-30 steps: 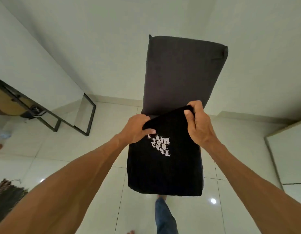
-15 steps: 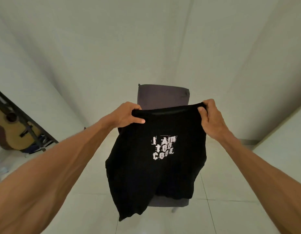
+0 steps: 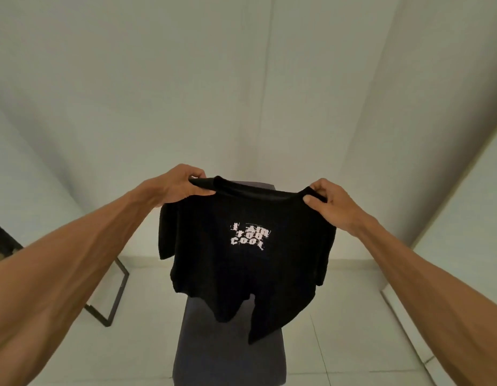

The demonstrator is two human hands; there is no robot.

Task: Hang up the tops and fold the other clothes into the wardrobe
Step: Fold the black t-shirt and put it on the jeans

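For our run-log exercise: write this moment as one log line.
black T-shirt: held up open, print facing camera, not hung | left hand: grips one shoulder | right hand: grips other shoulder | grey chair: behind shirt

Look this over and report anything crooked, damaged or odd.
Just one thing. The black printed T-shirt, held by its shoulders in the left hand and right hand, hangs unevenly: its bottom edge droops lower on the right, with a notch-like gap over the grey upholstered chair. That is probably bunched cloth, not a tear.
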